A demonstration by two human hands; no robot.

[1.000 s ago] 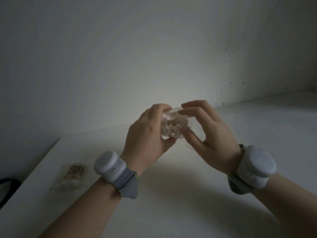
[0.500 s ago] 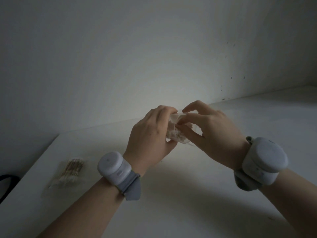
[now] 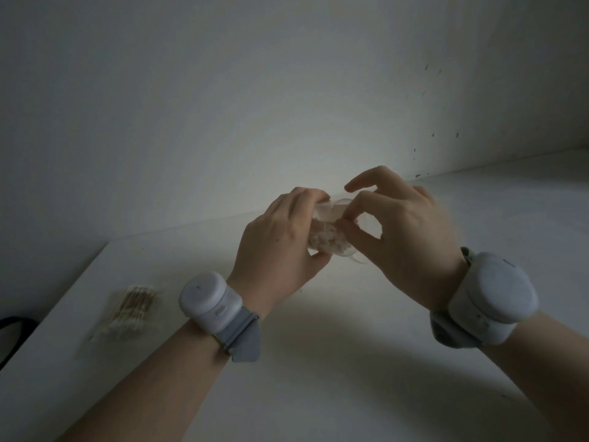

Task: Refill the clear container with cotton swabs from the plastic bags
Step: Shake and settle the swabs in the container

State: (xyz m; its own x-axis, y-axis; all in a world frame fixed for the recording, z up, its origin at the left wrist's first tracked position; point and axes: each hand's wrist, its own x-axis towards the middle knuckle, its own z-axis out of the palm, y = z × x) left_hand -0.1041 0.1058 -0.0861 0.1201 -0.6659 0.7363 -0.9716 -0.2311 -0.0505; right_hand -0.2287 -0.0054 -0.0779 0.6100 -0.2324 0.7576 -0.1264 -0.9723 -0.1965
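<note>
The clear container (image 3: pixel 320 215) is in the middle of the frame, lifted off the counter (image 3: pixel 318 378) and lying roughly on its side, mouth toward the right. My left hand (image 3: pixel 280 240) is wrapped round its body, fingers over the top and thumb underneath. My right hand (image 3: pixel 404 237) is narrow. Its thumb and 1 fingertip pinch together right at the mouth, on the cotton swabs (image 3: pixel 330 244) as far as I can judge, and the forefinger is raised free above. A curve of clear plastic shows below that pinch. In this dim light I cannot tell whether it is a lid or a loose bag.

To do this step well, I would brace the container with the left hand and tip the mouth slightly upward, so nothing slides out while the right hand feeds the swabs. They should go in lengthwise, parallel with those inside, because a swab going in crosswise would likely jam at the rim. A light pinch should do, since the stems probably bend easily.

The container looks small, round and transparent. A dense pack of white tips shows through its wall, and it seems fairly full. 1 plastic bag (image 3: pixel 127 314) of tan-stemmed swabs lies flat at the lower left of the frame, well apart from the hands, so I judge there is more to load.
</note>
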